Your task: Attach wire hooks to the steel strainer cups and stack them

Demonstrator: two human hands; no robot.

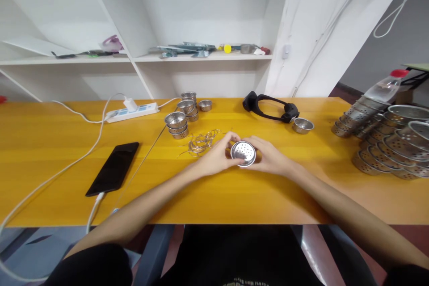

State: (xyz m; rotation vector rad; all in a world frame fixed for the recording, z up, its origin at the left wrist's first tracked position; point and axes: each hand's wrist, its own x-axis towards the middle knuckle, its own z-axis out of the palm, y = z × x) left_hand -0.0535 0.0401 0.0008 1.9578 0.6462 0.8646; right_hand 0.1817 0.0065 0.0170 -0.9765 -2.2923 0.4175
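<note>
Black cloth of my shirt (248, 250) is closest to me, just past it the front edge of the yellow worktop (208, 201). Between my two hands sits the perforated cup (244, 148), a round metal thing with its holed face turned up towards me; whether it rests on the wood or is held just off it, I can't tell. My left hand (223, 154) grips its left side, thumb lying over the near rim, and my right hand (270, 155) is curled round the right side.

I judge the cup light and stiff, thin sheet metal that shouldn't give under an ordinary squeeze, though hard pressure might dent it. Its polished wall looks slippery, so I'd hold it as it is now, by opposite sides just under the rim, minding the edge in case it's sharp.

Just beyond my left hand lies a loose tangle of thin wire (201, 143), which looks springy and likely to snag. Behind that stand small stacks of similar cups (176, 121), and a single cup (303, 126) sits further off to my right.
</note>
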